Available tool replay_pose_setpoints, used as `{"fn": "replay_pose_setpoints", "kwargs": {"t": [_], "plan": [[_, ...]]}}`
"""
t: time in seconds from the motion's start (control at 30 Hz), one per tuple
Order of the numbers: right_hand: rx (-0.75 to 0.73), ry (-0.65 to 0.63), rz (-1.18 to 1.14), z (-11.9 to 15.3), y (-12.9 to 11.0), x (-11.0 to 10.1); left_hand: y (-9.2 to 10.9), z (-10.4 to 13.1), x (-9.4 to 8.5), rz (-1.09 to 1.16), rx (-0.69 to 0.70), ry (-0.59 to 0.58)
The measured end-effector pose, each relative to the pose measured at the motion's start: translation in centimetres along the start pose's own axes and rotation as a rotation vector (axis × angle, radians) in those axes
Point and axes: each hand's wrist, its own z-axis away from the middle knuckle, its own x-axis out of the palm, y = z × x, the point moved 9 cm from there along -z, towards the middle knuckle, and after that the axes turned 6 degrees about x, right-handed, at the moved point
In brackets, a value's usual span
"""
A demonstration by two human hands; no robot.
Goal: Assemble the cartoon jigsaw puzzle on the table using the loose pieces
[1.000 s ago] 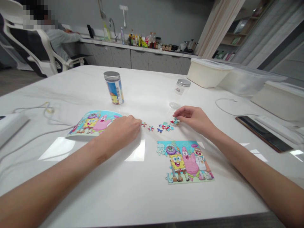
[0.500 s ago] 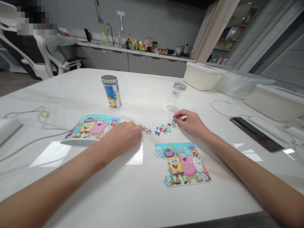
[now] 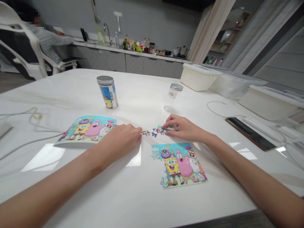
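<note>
A partly assembled cartoon puzzle (image 3: 184, 164) lies flat on the white table, with gaps along its left side. Behind it is a small group of loose puzzle pieces (image 3: 158, 130). My right hand (image 3: 179, 127) is over the right part of that group, thumb and fingers apart at the pieces; nothing can be made out held in it. My left hand (image 3: 128, 136) rests with curled fingers beside a few pieces (image 3: 145, 133) at the group's left end; what its fingertips hold, if anything, is hidden. Left of it lies a curved picture sheet (image 3: 87, 129) with the same cartoon.
A picture-labelled jar (image 3: 107, 92) and a small clear jar (image 3: 174, 91) stand farther back. White bins (image 3: 199, 77) and a dark phone (image 3: 250, 133) are at the right. Cables (image 3: 30, 133) lie at left. A person (image 3: 48, 41) sits beyond the table.
My right hand has moved left and nearer to me, over the loose pieces, and its fingers have spread. My left hand has stayed beside its pieces. The view has shifted slightly.
</note>
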Motion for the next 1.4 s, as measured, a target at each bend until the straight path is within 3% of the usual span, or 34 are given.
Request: {"fn": "replay_pose_setpoints", "kwargs": {"t": [0.23,0.37,0.5,0.7,1.1,1.27,1.4], "plan": [[0.130,0.046,-0.162,-0.3,0.9,-1.2,0.0,-0.1,0.0,0.010,-0.009,-0.009],[0.280,0.170,-0.396,-0.2,2.6,-2.7,-0.1,0.0,0.1,0.010,-0.004,-0.014],[0.304,0.210,-0.506,0.1,3.3,-3.7,-0.1,0.1,0.0,0.010,-0.007,-0.012],[0.259,-0.219,-0.252,0.6,3.4,-1.0,-0.1,0.1,0.0,0.011,-0.003,-0.007],[0.239,-0.097,-0.084,0.0,3.9,-2.1,-0.3,0.2,0.1,-0.002,-0.005,0.015],[0.253,-0.042,-0.057,0.0,4.1,-2.2,-0.2,0.1,0.3,0.071,0.010,-0.004],[0.259,-0.005,-0.039,0.0,4.0,-2.3,-1.2,0.2,0.3,0.199,-0.059,-0.004]]}}
